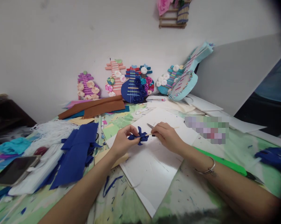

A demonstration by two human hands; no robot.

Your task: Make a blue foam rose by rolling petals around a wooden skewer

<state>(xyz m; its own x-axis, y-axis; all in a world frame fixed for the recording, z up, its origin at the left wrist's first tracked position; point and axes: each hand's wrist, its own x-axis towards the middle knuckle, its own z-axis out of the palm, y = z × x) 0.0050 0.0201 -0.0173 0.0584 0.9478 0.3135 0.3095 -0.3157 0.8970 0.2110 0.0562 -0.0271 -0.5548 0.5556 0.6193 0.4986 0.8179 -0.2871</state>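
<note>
My left hand (123, 141) pinches a small dark-blue flower (144, 137) of cut paper or fabric, its petals sticking out past the fingertips. A thin wooden stick (149, 134) runs into the flower's middle. My right hand (166, 136) is closed on that stick, whose far end shows beyond the knuckles. A pointed metal tip (150, 125) also juts from the right hand; the rest of that tool is hidden by the fingers. Both hands are above a white sheet (154, 174).
Blue material (73, 155), white strings (54, 133) and a phone (15, 169) lie at left. On the right are a green-handled or sheathed knife (224, 161) and a blue glue gun-like object (272, 157). Decorated instrument models, including a blue one (130, 85), lean on the wall.
</note>
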